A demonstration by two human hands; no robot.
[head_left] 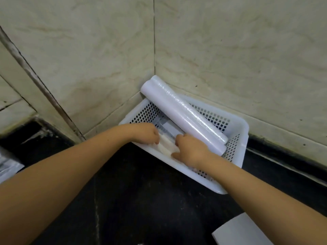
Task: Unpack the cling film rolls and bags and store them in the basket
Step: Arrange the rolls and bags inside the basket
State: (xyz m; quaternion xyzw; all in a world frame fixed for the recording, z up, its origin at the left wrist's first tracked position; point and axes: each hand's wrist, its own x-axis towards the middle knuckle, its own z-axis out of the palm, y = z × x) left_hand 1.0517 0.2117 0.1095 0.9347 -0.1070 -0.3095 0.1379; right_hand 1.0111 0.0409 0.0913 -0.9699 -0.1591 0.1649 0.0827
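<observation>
A white perforated plastic basket [237, 138] sits on the dark counter in the tiled corner. Two long white cling film rolls [182, 112] lie side by side in it, slanting up with their far ends resting on the rim against the wall. Beside them, in the basket's near left part, lies a white roll of bags [166, 145] on a flat clear packet [165, 128]. My left hand [146, 134] grips the roll's left end, fingers curled over it. My right hand [190, 151] holds its right end, touching the nearer cling film roll.
Beige marble-look tiled walls [106, 59] meet right behind the basket. The black countertop [141, 191] spreads in front. A white box corner [242, 232] shows at the bottom right, and crumpled clear wrapping [7, 165] lies at the left edge.
</observation>
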